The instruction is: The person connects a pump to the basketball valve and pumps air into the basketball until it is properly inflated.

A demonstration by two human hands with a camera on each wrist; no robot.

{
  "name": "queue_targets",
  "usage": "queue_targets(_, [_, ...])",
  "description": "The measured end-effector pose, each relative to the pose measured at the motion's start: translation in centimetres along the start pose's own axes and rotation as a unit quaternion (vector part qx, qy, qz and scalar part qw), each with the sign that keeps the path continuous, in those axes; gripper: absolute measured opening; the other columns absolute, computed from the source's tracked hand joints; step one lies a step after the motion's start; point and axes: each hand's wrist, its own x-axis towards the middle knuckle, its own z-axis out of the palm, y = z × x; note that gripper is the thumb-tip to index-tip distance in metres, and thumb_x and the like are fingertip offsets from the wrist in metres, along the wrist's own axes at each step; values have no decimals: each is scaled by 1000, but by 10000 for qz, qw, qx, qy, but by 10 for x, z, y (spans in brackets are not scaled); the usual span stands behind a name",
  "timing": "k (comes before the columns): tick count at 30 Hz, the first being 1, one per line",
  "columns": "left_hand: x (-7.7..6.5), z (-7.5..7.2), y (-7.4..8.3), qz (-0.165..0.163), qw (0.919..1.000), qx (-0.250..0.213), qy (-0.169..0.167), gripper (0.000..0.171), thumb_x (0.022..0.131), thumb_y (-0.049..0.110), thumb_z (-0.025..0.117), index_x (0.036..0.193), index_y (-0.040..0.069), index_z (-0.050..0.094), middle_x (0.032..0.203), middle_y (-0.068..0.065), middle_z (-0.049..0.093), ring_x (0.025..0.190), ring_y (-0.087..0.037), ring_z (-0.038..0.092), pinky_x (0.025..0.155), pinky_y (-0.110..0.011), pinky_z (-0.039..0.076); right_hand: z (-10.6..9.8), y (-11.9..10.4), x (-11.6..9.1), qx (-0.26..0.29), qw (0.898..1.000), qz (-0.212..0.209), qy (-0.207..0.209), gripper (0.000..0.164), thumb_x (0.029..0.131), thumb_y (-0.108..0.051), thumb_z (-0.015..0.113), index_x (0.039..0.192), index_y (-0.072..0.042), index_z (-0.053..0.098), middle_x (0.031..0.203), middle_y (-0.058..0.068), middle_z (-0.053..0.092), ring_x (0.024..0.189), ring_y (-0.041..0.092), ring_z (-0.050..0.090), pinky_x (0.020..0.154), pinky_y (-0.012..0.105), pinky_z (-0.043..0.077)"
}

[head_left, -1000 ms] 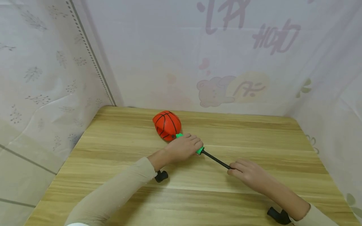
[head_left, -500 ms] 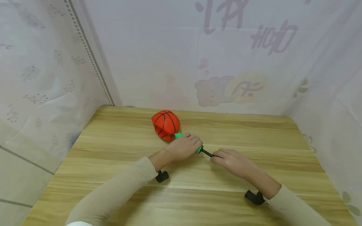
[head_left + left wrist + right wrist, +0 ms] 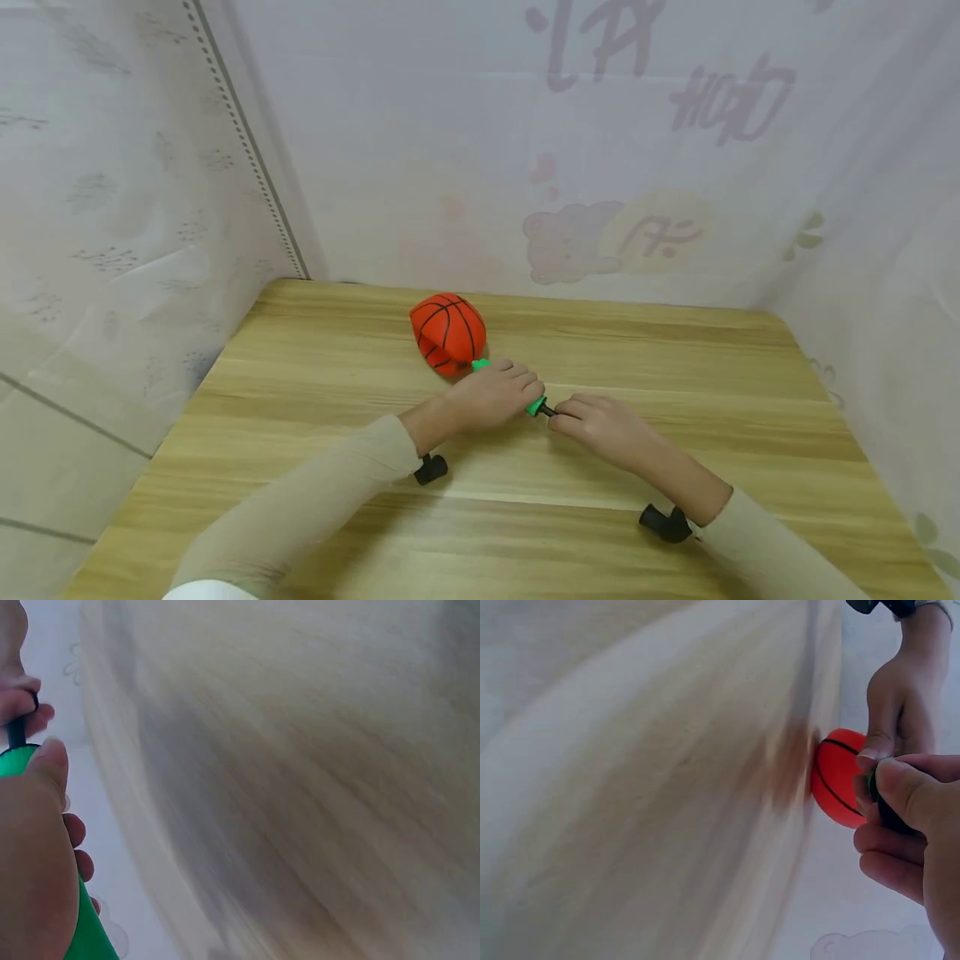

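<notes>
A red basketball (image 3: 461, 325) with black lines, partly caved in on its left side, lies toward the back of the table. Against its lower right comes the green end of a hand pump (image 3: 535, 407). My left hand (image 3: 495, 397) wraps around the pump's green barrel (image 3: 90, 934), covering most of it. At the other end, my right hand (image 3: 603, 429) grips the black handle (image 3: 892, 814), its thumb on top and fingers beneath. Only a short piece of black rod (image 3: 547, 411) shows between the barrel and my right hand.
The wooden table (image 3: 360, 533) has a pale printed curtain (image 3: 420, 167) behind it and at both sides. A black wrist mount (image 3: 431, 469) hangs under the left wrist, and another black mount (image 3: 665, 523) under the right.
My right hand has moved left and slightly up toward my left hand, and the long stretch of exposed rod has slid into the barrel. The left hand keeps its hold on the pump.
</notes>
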Motion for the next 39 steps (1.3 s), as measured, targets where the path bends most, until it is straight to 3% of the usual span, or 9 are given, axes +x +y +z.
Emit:
queue_targets(5, [-2, -2, -1, -50, 9999, 138, 26, 25, 107, 37, 51, 119, 15, 55, 116, 5, 61, 105, -13, 55, 89, -27, 42, -10, -6, -20, 249, 9995, 91, 159, 30, 110, -17, 41, 100, -10, 69, 98, 2, 68, 84, 15, 65, 73, 27, 56])
queue_targets(8, [-4, -2, -3, -20, 9998, 172, 59, 27, 107, 39, 50, 118, 15, 54, 115, 5, 60, 104, -13, 54, 87, -27, 41, -18, -11, -34, 300, 9991, 108, 285, 45, 113, -21, 27, 100, -10, 69, 99, 2, 68, 85, 16, 65, 73, 29, 57])
queue_targets(16, [-3, -4, -9, -42, 9999, 149, 56, 29, 107, 40, 49, 119, 14, 53, 116, 4, 60, 104, -13, 53, 87, -29, 42, -32, -15, -52, 112, 9987, 85, 491, 44, 113, -17, 28, 96, -11, 69, 96, 1, 68, 82, 14, 64, 70, 26, 56])
queue_targets(25, [2, -4, -7, -155, 9992, 308, 219, 29, 106, 41, 51, 116, 14, 53, 106, 3, 56, 97, -14, 51, 83, -29, 41, -19, 1, -22, 337, 9994, 89, 78, 49, 113, -21, 23, 101, -10, 69, 97, 2, 68, 84, 14, 65, 71, 24, 55])
queue_targets(28, [4, -3, -6, -181, 9989, 379, 229, 29, 106, 41, 52, 115, 14, 54, 106, 3, 57, 96, -14, 51, 83, -28, 40, -13, 6, -11, 322, 9994, 78, -31, 29, 110, -15, 42, 101, -9, 69, 98, 2, 68, 85, 14, 65, 73, 24, 55])
queue_targets(31, [5, -2, -4, -152, 9988, 413, 230, 29, 106, 41, 51, 116, 14, 55, 109, 3, 58, 99, -14, 51, 85, -28, 40, -8, 8, -1, 331, 9994, 121, -68, 5, 96, -7, 67, 100, -9, 69, 98, 1, 69, 86, 14, 66, 74, 24, 55])
queue_targets(32, [6, -2, -3, -133, 9988, 419, 213, 29, 106, 41, 51, 117, 14, 55, 111, 3, 59, 101, -14, 52, 86, -28, 40, -7, 8, 2, 335, 9993, 135, -74, 9, 91, -7, 71, 99, -9, 70, 98, 1, 69, 87, 14, 66, 75, 24, 56])
queue_targets(36, [5, -2, -2, -86, 9992, 355, 182, 29, 107, 40, 49, 120, 14, 55, 115, 4, 59, 107, -15, 52, 89, -28, 41, -4, 7, 8, 305, 9994, 164, -19, 14, 85, -6, 77, 97, -9, 70, 96, 0, 70, 85, 13, 67, 74, 23, 56])
queue_targets(39, [4, -2, -3, -87, 9996, 200, 189, 29, 106, 40, 50, 120, 15, 55, 116, 4, 59, 107, -14, 53, 90, -28, 42, -5, 6, 5, 243, 9996, 122, 82, 8, 89, -8, 72, 96, -9, 70, 94, 1, 69, 83, 13, 66, 73, 23, 55])
